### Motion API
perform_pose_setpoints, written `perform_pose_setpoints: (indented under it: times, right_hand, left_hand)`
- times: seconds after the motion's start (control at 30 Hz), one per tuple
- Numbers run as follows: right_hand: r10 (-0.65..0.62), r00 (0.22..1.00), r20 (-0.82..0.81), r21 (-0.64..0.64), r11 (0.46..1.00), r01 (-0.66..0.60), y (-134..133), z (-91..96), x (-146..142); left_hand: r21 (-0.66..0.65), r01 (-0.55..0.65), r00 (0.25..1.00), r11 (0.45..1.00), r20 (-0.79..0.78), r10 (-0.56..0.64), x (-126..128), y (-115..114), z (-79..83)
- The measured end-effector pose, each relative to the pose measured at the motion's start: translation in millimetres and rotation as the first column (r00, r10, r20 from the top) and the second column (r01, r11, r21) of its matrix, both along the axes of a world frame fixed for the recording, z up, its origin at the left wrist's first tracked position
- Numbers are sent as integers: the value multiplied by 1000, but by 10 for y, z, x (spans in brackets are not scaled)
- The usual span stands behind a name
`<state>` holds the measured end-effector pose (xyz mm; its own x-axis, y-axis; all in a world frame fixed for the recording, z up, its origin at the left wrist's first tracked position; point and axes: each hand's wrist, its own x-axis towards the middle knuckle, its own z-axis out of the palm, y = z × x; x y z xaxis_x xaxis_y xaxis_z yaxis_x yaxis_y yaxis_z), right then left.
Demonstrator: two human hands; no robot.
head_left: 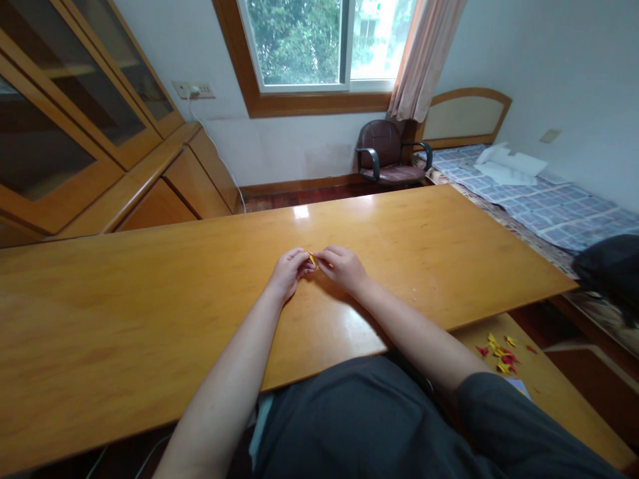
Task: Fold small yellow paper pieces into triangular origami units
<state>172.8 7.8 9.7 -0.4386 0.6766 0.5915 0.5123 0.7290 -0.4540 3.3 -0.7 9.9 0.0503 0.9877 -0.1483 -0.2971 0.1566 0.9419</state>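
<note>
Between my two hands, over the middle of the wooden table [150, 299], is a small piece of folded yellow paper [313, 259]. My left hand [291, 271] has its fingers closed on the paper from the left. From the right, my right hand [343, 266] pinches at its other side with thumb and forefinger. Fingers cover most of the paper, so its exact shape is hidden. A trace of red or orange shows at its upper edge.
Several small yellow and red folded paper pieces [502, 352] lie on a lower wooden surface [564, 392] at right. Beyond the table stand a brown armchair [382, 150] and a bed [539, 199] with a dark bag [612, 269]. A glass-door cabinet [144, 159] is at left.
</note>
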Motion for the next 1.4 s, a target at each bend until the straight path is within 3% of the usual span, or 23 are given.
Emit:
perform_pose_setpoints:
  times: [0.43,0.63,0.83,1.03,1.2,1.4]
  right_hand:
    - [-1,1000,-8,-24,1000,1,9,-4,-4]
    - [-23,983,-184,-162,987,-7,22,-7,-9]
    - [-77,922,-379,-337,940,-60,81,-16,-21]
    - [-132,847,-514,-485,860,-160,127,-74,-35]
    - [-139,825,-547,-534,817,-217,114,-52,-41]
    - [-124,818,-562,-528,815,-239,115,-53,-56]
  left_hand:
    - [18,13,1000,1000,10,-13,-14,24,-51]
    - [74,21,999,997,-51,-17,-5,10,-40]
    - [122,30,998,992,-67,-22,7,-2,-35]
    - [203,20,990,979,-141,9,20,-26,-8]
    - [251,26,982,968,-188,23,17,-39,1]
    - [249,26,982,968,-190,22,3,-28,-17]
